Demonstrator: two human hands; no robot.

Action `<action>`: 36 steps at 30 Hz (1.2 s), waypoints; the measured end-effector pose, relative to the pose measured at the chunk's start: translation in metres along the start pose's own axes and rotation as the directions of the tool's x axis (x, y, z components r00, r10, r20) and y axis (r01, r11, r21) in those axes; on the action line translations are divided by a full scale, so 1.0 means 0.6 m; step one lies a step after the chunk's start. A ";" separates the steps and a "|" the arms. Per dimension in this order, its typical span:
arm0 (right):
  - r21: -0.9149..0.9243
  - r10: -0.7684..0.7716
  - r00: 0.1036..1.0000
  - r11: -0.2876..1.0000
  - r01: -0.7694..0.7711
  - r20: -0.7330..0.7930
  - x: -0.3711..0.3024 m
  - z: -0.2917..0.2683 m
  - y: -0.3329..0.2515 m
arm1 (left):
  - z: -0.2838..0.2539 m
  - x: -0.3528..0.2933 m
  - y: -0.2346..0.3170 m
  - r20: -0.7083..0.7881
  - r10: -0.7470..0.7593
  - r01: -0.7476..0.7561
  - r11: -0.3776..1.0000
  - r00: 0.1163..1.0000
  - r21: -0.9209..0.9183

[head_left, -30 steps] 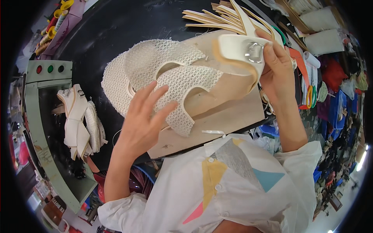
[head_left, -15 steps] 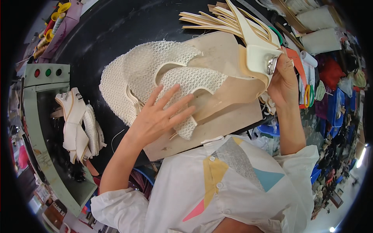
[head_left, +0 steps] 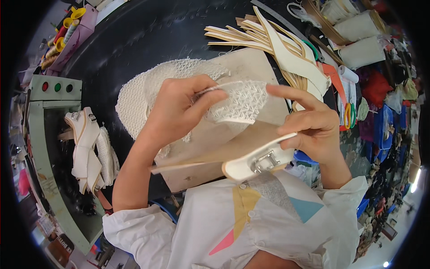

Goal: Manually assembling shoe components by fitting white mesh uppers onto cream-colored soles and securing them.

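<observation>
Fingers (head_left: 210, 99) of the left hand (head_left: 177, 107) pinch a white woven piece (head_left: 244, 101) above the beige board (head_left: 256, 62), I see in the head view; fingers of the right hand (head_left: 317, 127) grip a buckled white strap (head_left: 244, 169) above the board's near edge.

We observe bright, diffuse light with soft shadows. Beyond the right edge of the surface (head_left: 121, 42), we locate a glaring lit tube (head_left: 417, 184). Faint sheen marks the surface's far left corner. We note highlights on the metal buckle (head_left: 265, 161), slight blur along the beige strap (head_left: 233, 148), bent edges and black picture corners.
</observation>
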State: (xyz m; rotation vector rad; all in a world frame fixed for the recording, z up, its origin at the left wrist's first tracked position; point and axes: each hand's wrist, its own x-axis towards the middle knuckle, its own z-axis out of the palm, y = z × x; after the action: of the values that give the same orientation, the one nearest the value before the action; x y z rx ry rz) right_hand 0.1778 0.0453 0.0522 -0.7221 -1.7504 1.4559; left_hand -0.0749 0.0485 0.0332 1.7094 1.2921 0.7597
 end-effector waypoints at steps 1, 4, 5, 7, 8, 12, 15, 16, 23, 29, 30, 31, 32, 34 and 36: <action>-0.103 0.016 1.000 0.994 -0.018 -0.020 -0.004 0.002 -0.005 | -0.004 0.005 0.010 0.063 0.008 -0.013 0.997 0.998 0.082; -0.293 0.155 0.988 0.943 -0.156 -0.026 -0.008 0.008 -0.013 | -0.006 0.018 0.034 0.233 0.057 -0.108 0.972 0.971 0.210; -0.338 0.216 0.976 0.918 -0.209 -0.018 -0.008 0.010 -0.014 | -0.005 0.020 0.037 0.287 0.074 -0.144 0.962 0.955 0.232; -0.289 0.463 0.885 0.855 -0.432 0.048 -0.003 0.007 -0.006 | 0.002 0.021 0.030 0.144 0.137 -0.142 0.990 0.980 0.021; -0.056 0.515 0.857 0.855 -0.516 -0.028 -0.007 0.007 0.003 | 0.006 0.022 0.023 0.066 0.159 -0.153 0.985 0.985 -0.084; 0.391 0.398 0.916 0.852 -0.349 -0.050 -0.032 -0.023 0.022 | -0.010 0.005 -0.061 0.071 -0.061 0.082 0.936 0.996 -0.343; 0.603 0.382 0.924 0.733 -0.314 0.016 -0.039 -0.035 0.034 | 0.017 -0.008 -0.078 0.052 -0.172 0.174 0.834 0.984 -0.524; 0.591 0.369 0.929 0.752 -0.292 -0.011 -0.042 -0.037 0.038 | 0.018 -0.004 -0.086 0.043 -0.175 0.155 0.697 0.984 -0.700; 0.539 0.333 0.943 0.799 -0.267 -0.026 -0.044 -0.049 0.046 | 0.011 0.004 -0.035 -0.346 -0.257 0.023 0.831 0.902 -0.556; 0.202 0.301 0.952 0.937 -0.286 -0.049 -0.005 -0.023 0.028 | 0.011 -0.036 0.054 0.189 -0.114 0.130 0.989 0.975 -0.073; 0.205 0.287 0.958 0.937 -0.285 0.018 0.000 -0.022 0.026 | 0.027 -0.039 0.050 0.189 -0.102 0.172 0.900 0.977 -0.400; 0.205 0.273 0.961 0.940 -0.275 0.036 0.004 -0.019 0.024 | 0.046 -0.041 0.038 0.188 -0.091 0.196 0.711 0.978 -0.676; 0.208 0.261 0.964 0.942 -0.265 0.050 0.007 -0.012 0.022 | 0.060 -0.045 0.029 0.187 -0.082 0.204 0.441 0.979 -0.874; 0.243 0.303 0.948 0.916 -0.319 0.102 0.015 -0.003 0.012 | 0.076 -0.054 0.023 0.216 -0.058 0.221 0.395 0.975 -0.891; 0.238 0.320 0.943 0.913 -0.332 0.091 0.018 0.006 0.011 | 0.086 -0.054 0.022 0.129 -0.183 0.199 0.446 0.975 -0.872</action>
State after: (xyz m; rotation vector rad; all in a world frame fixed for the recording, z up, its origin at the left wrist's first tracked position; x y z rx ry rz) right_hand 0.1685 0.0531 0.0476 -0.8774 -1.4912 1.8965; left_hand -0.0346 0.0023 0.0219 0.6748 0.7790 1.0293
